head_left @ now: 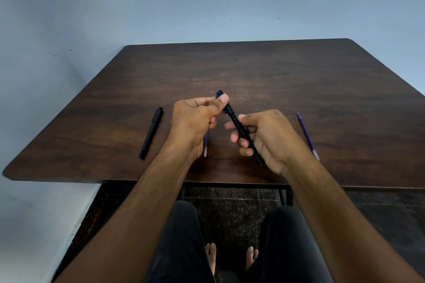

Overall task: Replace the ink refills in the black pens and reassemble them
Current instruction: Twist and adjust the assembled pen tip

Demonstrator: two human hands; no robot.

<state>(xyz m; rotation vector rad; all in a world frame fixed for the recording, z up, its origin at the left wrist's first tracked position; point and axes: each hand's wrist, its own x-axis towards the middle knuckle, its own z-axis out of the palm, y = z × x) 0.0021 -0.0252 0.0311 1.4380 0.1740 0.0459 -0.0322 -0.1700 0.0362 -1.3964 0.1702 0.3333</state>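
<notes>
Above the middle of the dark wooden table (253, 69) I hold a black pen (239, 127) slanted, its top end far and left. My right hand (259, 138) grips its barrel with curled fingers. My left hand (195, 119) pinches the upper end near the cap between thumb and fingers. A blue refill (205, 145) pokes out below my left hand; whether that hand holds it or it lies on the table I cannot tell. A second black pen (151, 132) lies capped on the table to the left. Another blue refill (308, 136) lies to the right.
The table's near edge runs just under my forearms, with a black metal frame (285, 193) below it. A pale blue wall stands behind the table. My legs and bare feet are visible over a dark speckled floor.
</notes>
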